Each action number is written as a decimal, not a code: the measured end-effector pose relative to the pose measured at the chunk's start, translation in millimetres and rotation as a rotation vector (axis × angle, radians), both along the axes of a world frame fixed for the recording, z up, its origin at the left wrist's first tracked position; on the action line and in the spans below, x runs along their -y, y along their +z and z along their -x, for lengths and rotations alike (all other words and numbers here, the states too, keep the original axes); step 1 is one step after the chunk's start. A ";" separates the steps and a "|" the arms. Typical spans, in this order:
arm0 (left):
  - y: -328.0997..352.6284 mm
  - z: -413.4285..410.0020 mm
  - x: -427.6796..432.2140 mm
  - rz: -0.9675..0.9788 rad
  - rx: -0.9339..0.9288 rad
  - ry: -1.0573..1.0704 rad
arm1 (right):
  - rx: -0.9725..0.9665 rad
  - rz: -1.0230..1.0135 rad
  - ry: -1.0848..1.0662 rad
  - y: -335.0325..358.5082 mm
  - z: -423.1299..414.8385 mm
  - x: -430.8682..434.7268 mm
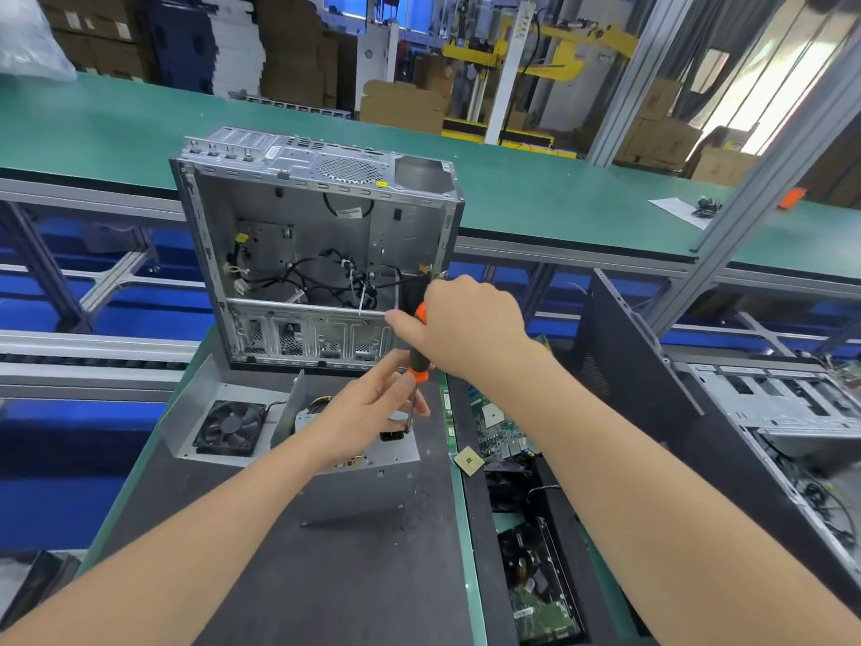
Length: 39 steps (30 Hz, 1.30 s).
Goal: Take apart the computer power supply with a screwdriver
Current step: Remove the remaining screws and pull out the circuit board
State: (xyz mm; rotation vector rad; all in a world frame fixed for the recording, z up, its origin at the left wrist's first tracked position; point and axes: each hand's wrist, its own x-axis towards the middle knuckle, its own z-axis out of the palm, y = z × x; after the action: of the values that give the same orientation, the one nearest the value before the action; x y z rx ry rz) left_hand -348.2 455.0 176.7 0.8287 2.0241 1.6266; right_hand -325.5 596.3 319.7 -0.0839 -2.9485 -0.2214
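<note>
Your right hand (466,328) is wrapped tight round the handle of the screwdriver (416,361), shaft pointing down; your left hand (368,407) pinches the shaft with bent fingers; the tip probably meets the power supply (358,487), though fingers hide it; the supply sits mid-bench (326,575), before the opened computer case (317,244) at the far edge.

An open, gutted computer case (317,254) stands upright at twelve o'clock on the dark work mat (363,585), with loose black cables (326,277) tangled inside it. At three o'clock a black side panel (619,347) stands on edge, tilted, and a second bare metal chassis (782,412) lies beyond it at four. A green motherboard (501,433) lies just right of centre, a square CPU chip (468,460) beside its near corner. A hard drive (540,594) lies at five o'clock. Behind, a green conveyor bench (116,128) runs from ten to two o'clock, carrying a paper sheet (675,209). Cardboard boxes (400,107) sit at twelve.
</note>
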 end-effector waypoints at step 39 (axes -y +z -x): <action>5.1 -1.2 -0.3 0.024 -0.030 0.024 | -0.055 -0.016 0.120 9.3 -5.0 1.9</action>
State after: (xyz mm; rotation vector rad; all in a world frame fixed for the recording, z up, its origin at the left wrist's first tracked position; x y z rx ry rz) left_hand -347.0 455.2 181.8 0.8281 2.0783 1.6089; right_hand -320.5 594.4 329.1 0.0877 -2.8841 -0.2210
